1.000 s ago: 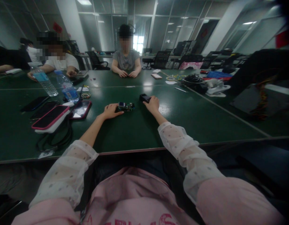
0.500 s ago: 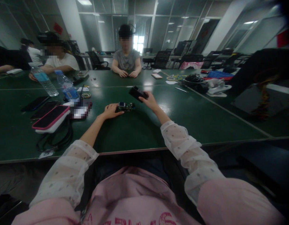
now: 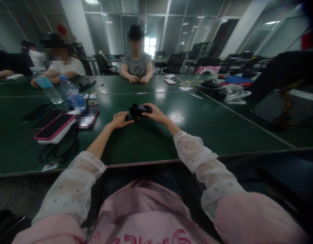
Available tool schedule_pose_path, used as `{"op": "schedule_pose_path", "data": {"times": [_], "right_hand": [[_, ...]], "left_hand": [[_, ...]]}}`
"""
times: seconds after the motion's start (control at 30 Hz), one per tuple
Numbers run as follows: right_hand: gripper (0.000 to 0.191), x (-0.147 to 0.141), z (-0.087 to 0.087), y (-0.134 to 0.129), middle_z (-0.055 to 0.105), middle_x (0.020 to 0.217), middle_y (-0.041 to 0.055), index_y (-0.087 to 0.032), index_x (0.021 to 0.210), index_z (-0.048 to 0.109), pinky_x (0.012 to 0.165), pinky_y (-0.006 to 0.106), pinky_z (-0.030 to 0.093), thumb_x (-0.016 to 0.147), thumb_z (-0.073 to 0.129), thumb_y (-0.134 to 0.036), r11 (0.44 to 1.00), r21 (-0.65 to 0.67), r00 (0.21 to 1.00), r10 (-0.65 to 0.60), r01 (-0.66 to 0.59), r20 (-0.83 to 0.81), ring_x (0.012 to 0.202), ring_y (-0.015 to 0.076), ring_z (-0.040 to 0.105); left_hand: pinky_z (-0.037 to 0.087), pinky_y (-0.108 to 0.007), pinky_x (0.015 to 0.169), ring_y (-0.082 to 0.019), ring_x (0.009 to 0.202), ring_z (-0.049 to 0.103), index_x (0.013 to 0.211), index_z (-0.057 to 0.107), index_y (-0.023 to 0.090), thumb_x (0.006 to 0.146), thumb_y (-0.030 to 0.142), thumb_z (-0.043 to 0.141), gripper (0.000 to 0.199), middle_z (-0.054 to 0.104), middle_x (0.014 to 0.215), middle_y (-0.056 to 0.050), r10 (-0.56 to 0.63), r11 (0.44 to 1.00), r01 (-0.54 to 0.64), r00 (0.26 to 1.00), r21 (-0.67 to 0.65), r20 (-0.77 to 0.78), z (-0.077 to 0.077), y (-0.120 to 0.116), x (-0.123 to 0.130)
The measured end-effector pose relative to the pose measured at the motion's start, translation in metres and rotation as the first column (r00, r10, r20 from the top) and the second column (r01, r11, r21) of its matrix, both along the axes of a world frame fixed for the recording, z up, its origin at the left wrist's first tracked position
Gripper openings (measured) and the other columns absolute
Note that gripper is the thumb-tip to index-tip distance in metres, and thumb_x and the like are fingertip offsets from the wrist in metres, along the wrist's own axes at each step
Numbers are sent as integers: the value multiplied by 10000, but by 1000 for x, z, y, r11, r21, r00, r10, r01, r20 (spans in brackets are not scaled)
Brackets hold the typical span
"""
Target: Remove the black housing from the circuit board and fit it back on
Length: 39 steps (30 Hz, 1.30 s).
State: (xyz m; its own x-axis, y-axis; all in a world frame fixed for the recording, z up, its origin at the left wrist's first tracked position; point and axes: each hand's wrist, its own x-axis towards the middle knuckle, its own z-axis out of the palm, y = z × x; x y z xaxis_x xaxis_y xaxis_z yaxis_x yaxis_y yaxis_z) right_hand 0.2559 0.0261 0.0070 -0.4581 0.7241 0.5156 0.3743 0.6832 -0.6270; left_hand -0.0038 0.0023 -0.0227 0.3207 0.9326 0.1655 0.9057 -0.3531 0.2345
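Observation:
Over the middle of the green table (image 3: 146, 142), my left hand (image 3: 120, 120) is closed on the left end of a small circuit board (image 3: 136, 118). My right hand (image 3: 154, 113) grips a black case (image 3: 139, 109) by its right end. The case lies over the board and hides most of it, including its small screen. Whether the two parts touch cannot be made out.
Two plastic bottles (image 3: 73, 96), dark phones (image 3: 48, 118) and a pink-rimmed case (image 3: 55, 127) with black cables stand or lie at the left. A person (image 3: 137, 66) sits opposite, another at the far left. Cables and a white device (image 3: 236, 94) lie at the right.
My right hand has moved left and slightly down with the black case, which now covers the board's screen. My left hand has stayed in place.

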Motion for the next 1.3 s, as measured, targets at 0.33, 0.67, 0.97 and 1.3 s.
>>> {"op": "schedule_pose_path", "data": {"times": [0.33, 0.67, 0.97, 1.3], "right_hand": [[535, -8, -10, -2, 592, 1212, 108, -205, 1209, 542, 1003, 492, 374, 735, 689, -406, 997, 79, 981, 8, -23, 195, 1132, 294, 524], [553, -6, -20, 5, 593, 1177, 87, -204, 1208, 528, 1000, 475, 397, 723, 706, -401, 994, -43, 988, 109, -104, 112, 1107, 261, 550], [585, -5, -18, 4, 588, 1190, 76, -216, 1209, 519, 1011, 474, 394, 691, 732, -384, 985, -91, 984, 157, -149, 85, 1132, 259, 540], [588, -3, -19, 7, 588, 1202, 79, -213, 1231, 511, 1021, 472, 392, 702, 724, -358, 976, -89, 976, 206, -199, 68, 1139, 263, 543]], "left_hand": [[224, -477, 1076, -317, 1327, 332, 1367, 402, 260, 782, 718, 460, 745, 445, 1413, -97, 24, 1000, -24, 1000, 10, 10, -2, 2, 0], [241, -476, 1062, -340, 1316, 343, 1379, 391, 241, 769, 741, 453, 792, 453, 1401, -105, 16, 1000, -16, 1000, 10, 27, -3, 3, -1], [248, -477, 1064, -325, 1309, 359, 1366, 408, 221, 770, 738, 460, 790, 462, 1396, -117, 18, 1000, -18, 1000, 18, 24, -3, 4, -1], [247, -466, 1062, -323, 1305, 360, 1355, 421, 228, 769, 731, 475, 774, 467, 1389, -104, 4, 999, -6, 1000, 36, 29, -6, 5, -2]]}}
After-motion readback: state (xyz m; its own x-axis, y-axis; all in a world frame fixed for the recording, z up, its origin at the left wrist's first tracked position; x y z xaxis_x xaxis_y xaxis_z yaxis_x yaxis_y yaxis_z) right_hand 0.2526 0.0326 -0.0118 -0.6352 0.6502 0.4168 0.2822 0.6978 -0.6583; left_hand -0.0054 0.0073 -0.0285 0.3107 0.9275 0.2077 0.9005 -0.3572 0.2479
